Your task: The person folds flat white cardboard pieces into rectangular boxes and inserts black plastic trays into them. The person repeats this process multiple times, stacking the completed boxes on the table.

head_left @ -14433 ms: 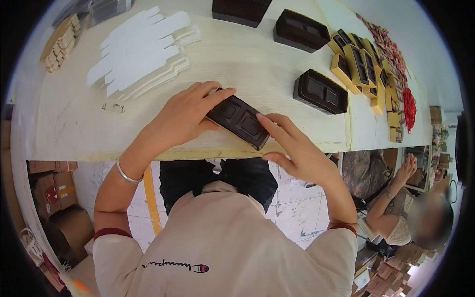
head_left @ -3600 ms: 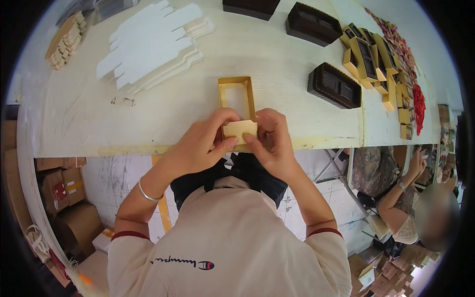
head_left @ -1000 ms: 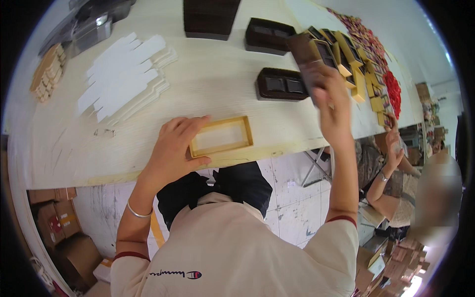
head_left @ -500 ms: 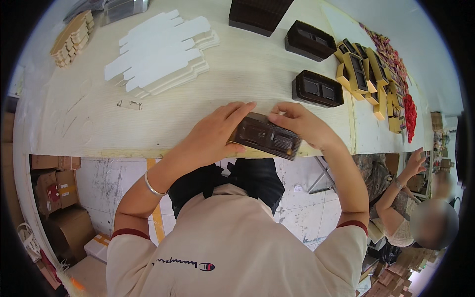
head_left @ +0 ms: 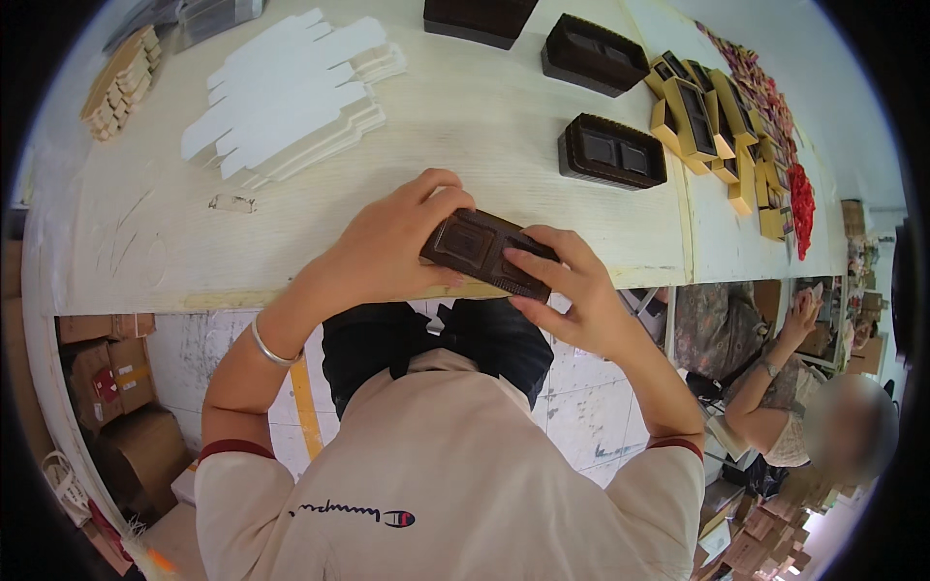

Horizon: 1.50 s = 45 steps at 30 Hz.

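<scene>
At the table's near edge I hold a dark brown plastic tray with two square hollows, tilted with its right end nearer me. My left hand is closed round its left end, thumb along the near side. Closed on the right end is my right hand, with a finger over the right hollow and the thumb at the near corner. A thin pale edge shows below the tray's left end. Beyond my right hand stands a stack of similar brown trays, with another stack behind it.
Flat white carton blanks lie piled at the left, a tan cardboard stack beyond them. Gold boxes with dark trays are heaped at the right, near red material. More brown trays stand at the far edge. Another person sits at the right.
My right hand has shifted from the tray's far side to its right end, fingers now over it. The tray has moved slightly left, and my left hand with it.
</scene>
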Motion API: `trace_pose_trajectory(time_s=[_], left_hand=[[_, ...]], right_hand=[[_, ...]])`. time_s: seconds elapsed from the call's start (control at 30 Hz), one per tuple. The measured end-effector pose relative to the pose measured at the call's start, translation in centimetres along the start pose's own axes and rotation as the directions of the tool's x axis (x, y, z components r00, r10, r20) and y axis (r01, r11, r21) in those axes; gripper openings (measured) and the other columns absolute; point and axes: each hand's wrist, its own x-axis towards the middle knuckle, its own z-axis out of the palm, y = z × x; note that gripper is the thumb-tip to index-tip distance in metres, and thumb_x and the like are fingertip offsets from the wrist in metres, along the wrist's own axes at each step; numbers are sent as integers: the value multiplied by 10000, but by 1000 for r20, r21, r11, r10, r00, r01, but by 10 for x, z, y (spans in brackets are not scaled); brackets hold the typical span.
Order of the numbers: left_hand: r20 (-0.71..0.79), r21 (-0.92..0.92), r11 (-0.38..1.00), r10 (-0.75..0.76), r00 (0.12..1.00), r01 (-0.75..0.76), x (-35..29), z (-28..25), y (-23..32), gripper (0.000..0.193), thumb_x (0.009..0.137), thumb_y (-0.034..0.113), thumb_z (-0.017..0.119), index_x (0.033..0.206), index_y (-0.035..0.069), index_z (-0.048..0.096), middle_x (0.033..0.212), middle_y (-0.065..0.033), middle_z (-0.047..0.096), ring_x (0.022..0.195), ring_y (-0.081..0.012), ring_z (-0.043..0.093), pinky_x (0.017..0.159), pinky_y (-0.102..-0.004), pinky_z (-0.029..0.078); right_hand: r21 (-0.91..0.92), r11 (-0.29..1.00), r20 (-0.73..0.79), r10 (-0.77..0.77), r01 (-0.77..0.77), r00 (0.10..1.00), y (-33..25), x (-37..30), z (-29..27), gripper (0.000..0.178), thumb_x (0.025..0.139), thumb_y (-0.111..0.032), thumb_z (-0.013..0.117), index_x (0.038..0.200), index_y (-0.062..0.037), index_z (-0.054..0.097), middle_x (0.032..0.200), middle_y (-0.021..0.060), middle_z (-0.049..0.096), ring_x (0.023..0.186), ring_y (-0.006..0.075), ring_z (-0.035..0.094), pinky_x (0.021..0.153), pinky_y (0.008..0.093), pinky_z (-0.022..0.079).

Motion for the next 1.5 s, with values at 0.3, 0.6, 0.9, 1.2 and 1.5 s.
trace_pose_trajectory(time_s=[0.3,0.6,0.9,1.2,1.5], left_hand=[[37,107,993,40,999,-43,3,1,-8,736,652,120,801,1320,163,497,1291,-109,499,1098,-335,544,899,-391,480],[122,273,951,114,986,-144,7,-9,-8,896,639,372,808,1412,128,425,1499,-133,323,1280,-358,414,1051,-424,382],[-39,523,848,124,992,-85,8,25,14,852,723,588,696,1402,138,447,1442,-203,354,1280,-459,337,1023,-528,342],[29,616,785,64,998,-68,11,20,18,735,757,582,635,1396,256,472,1405,-171,392,1231,-442,386,966,-502,413],[120,547,826,78,990,-132,13,9,12,751,762,492,671,1423,229,429,1452,-157,347,1337,-418,311,1049,-524,361]], right_hand=[[-264,962,87,101,-74,991,-21,15,0,456,730,-142,758,1144,-12,618,1180,189,542,959,340,567,803,384,507],[-95,992,100,-77,86,992,11,6,-12,367,745,-47,701,1099,16,629,1119,176,561,883,313,592,735,360,519],[-9,999,-10,-34,34,999,13,12,2,359,731,115,645,1074,13,671,1014,138,567,806,247,598,671,326,506],[-36,999,32,6,-5,999,28,3,0,347,748,43,683,1091,-8,668,959,145,588,793,296,606,670,344,505],[-76,972,44,227,-224,973,-3,8,5,329,732,-84,749,1038,3,666,1020,168,607,795,308,632,675,366,517]])
